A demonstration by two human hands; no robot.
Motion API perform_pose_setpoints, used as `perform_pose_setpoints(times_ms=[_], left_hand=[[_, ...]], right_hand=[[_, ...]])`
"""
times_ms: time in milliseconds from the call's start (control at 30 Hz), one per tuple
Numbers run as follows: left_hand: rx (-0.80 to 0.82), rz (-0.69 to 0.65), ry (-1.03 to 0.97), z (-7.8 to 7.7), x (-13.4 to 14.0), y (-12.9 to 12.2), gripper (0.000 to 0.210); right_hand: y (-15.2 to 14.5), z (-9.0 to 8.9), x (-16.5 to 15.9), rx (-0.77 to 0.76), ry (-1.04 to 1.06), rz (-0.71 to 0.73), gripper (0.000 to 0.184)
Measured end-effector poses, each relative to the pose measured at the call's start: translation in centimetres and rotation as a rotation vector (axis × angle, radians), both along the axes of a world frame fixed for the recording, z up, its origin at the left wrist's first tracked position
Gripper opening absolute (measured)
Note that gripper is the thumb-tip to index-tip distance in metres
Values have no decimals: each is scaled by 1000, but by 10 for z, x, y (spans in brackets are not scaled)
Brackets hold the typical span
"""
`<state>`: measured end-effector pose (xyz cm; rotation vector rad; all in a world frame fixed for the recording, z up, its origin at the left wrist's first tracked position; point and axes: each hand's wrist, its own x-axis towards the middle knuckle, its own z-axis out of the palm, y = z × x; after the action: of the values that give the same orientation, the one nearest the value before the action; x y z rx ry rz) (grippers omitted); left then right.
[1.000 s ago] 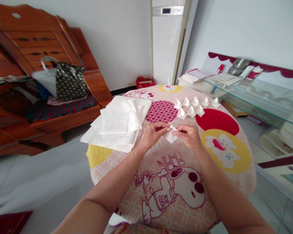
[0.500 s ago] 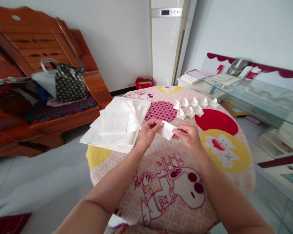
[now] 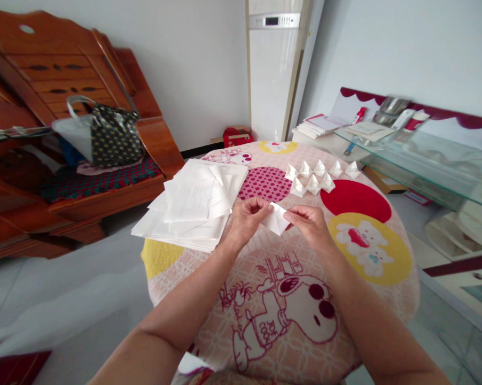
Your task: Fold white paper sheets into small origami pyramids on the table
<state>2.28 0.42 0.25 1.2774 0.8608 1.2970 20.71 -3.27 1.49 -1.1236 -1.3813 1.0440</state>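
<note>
"Where's the folded paper [image 3: 276,220]?"
"Pinched between your left hand [image 3: 249,216] and right hand [image 3: 307,220]."
"Room around them?"
"Paper stack [image 3: 193,200] to their left, folded shapes [image 3: 313,184] beyond; flat cloth [image 3: 265,315] back to the desk's [image 3: 301,368] near edge."

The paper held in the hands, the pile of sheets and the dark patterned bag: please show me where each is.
Held paper [image 3: 276,220], head view: its visible face.
Pile of sheets [image 3: 189,202], head view: an upper sheet.
Dark patterned bag [image 3: 116,136], head view: its patterned side.
</note>
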Motion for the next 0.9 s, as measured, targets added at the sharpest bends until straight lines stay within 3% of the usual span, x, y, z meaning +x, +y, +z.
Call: perform_pose_setpoints(times_ms=[167, 400, 533, 700, 900], left_hand=[[-6, -23, 30, 2, 0, -2, 33], [73, -85, 210, 3, -4, -1, 29], [138, -110, 326, 5, -5, -3, 25], [45, -182, 291, 1, -4, -1, 23], [-8, -103, 233, -4, -2, 2, 23]], right_hand=[[-1, -2, 0, 12, -39, -33, 31], [0, -3, -3, -2, -39, 63, 24], [0, -4, -3, 56, -119, -5, 25], [2, -6, 2, 74, -23, -173, 22], [8, -12, 8, 93, 104, -260, 18]])
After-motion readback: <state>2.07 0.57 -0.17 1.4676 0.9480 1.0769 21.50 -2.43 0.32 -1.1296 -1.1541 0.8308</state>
